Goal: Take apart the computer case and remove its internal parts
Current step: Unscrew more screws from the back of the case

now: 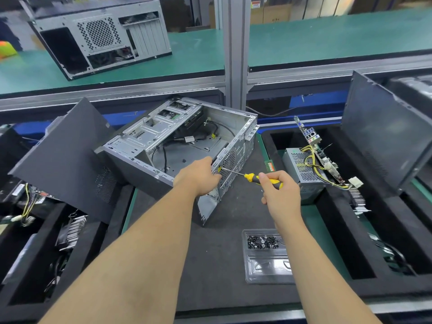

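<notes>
The open case (177, 146) lies on its side on the dark mat (210, 253), mid-bench. The left hand (198, 176) grasps its rear edge; the right hand (279, 192) grasps a screwdriver (261, 178) whose tip meets that rear panel. A screw tray (266, 256) sits just beside the right forearm. A side panel (67, 160) leans at the left; at the right, a power supply (301, 167) and board (315, 146) stand in a foam bin (339, 230). Another case (100, 36) rests on the shelf (198, 54).

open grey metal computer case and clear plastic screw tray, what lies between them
Head view: bare dark mat lies between the case and the tray.
</notes>
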